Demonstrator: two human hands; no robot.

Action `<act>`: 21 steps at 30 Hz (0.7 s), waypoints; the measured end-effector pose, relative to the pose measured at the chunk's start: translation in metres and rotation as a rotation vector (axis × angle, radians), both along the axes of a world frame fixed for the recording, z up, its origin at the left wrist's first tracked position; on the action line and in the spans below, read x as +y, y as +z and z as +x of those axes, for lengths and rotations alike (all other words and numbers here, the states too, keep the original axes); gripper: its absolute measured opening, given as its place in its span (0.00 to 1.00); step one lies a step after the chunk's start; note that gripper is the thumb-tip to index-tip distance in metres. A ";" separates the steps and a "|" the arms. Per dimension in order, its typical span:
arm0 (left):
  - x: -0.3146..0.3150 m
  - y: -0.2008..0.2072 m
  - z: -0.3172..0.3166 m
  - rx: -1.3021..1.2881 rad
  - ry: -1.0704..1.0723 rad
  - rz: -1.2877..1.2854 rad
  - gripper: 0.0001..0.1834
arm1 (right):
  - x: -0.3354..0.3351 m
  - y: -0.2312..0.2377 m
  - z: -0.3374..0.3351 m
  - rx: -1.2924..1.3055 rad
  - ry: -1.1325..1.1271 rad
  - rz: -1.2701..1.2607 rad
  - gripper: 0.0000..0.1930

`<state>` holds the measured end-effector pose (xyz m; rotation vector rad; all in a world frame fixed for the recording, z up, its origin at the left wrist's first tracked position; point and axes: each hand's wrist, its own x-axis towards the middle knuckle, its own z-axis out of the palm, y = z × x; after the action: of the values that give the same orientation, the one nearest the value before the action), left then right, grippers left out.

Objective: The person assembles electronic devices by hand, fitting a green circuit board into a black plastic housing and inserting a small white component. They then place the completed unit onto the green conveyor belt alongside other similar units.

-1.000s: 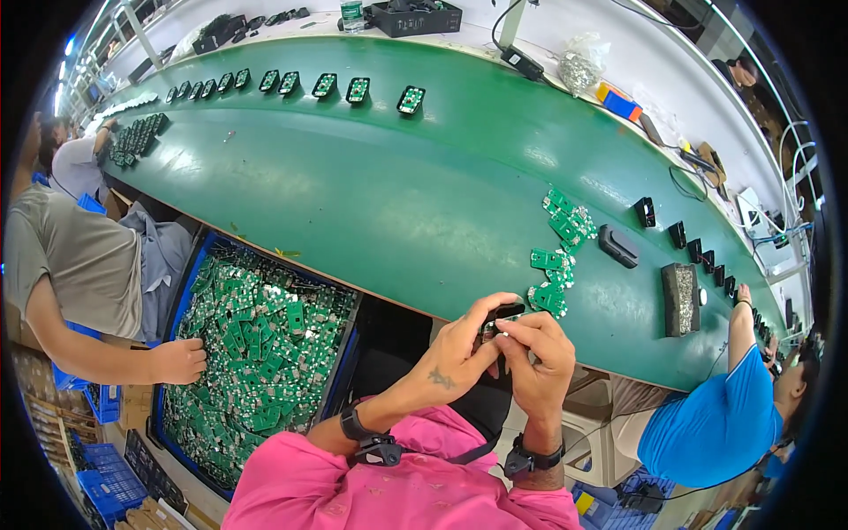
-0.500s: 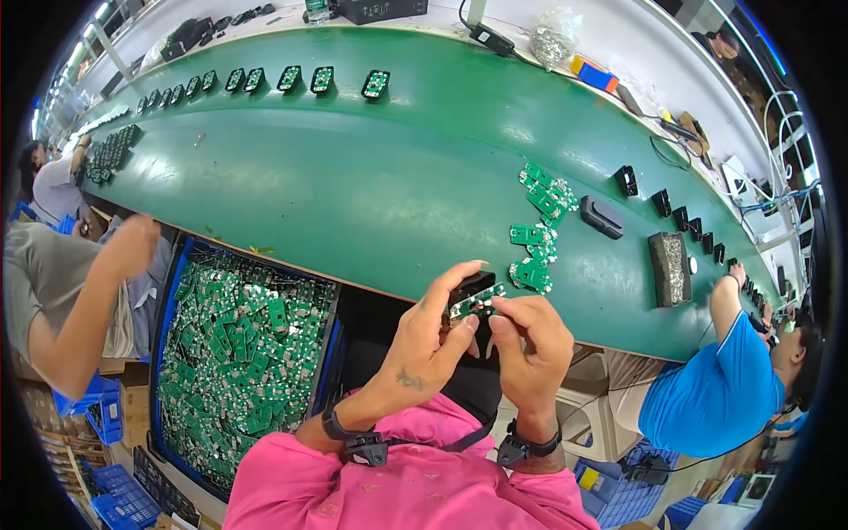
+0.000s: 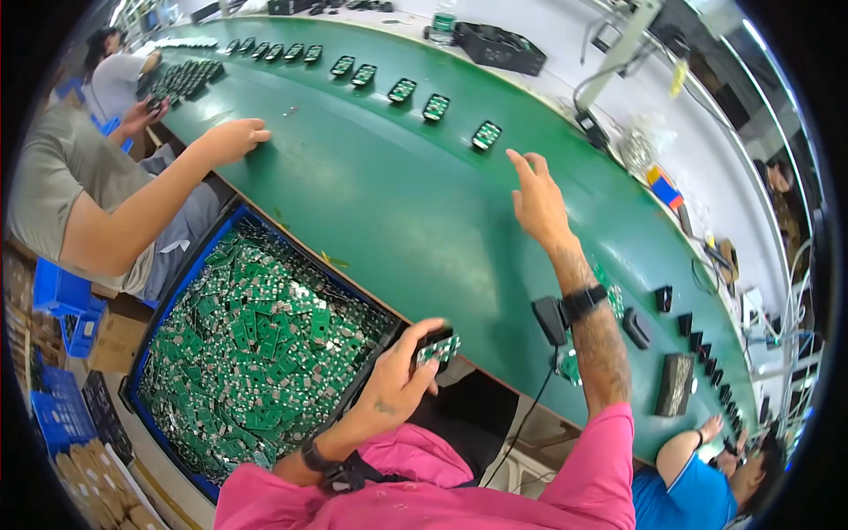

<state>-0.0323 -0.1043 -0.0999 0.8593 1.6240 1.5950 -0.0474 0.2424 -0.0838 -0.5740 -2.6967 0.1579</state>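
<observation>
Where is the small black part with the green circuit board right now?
In the head view, the black part with green board sits in the left hand, low centre, beside the blue bin of boards.

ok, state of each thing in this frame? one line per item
left hand: gripping a black case with a green board
right hand: open, stretched out above the belt
black case: open, board showing
blue bin: full of loose green boards

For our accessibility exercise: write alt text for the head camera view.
The left hand holds a small black housing with a green circuit board, while the right hand stretches open over a green conveyor belt. A blue bin of circuit boards sits below.
</observation>
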 end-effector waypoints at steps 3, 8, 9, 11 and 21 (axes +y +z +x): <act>-0.023 -0.002 -0.004 -0.031 0.001 -0.110 0.26 | 0.035 -0.015 -0.058 0.039 0.015 -0.132 0.46; -0.035 -0.010 -0.012 -0.162 -0.062 -0.233 0.27 | 0.092 -0.047 -0.110 0.012 0.068 -0.213 0.43; -0.034 -0.012 -0.014 -0.165 -0.055 -0.239 0.27 | 0.094 -0.048 -0.114 0.010 0.075 -0.219 0.43; -0.033 -0.019 -0.017 -0.202 -0.027 -0.226 0.26 | 0.099 -0.049 -0.116 0.051 0.082 -0.267 0.41; -0.012 -0.007 -0.027 -0.241 -0.074 -0.226 0.27 | 0.065 0.009 -0.067 0.108 0.312 -1.050 0.36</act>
<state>-0.0588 -0.1167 -0.1064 0.5782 1.5447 1.3738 -0.1146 0.3071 -0.0748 -0.3643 -2.3943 1.6689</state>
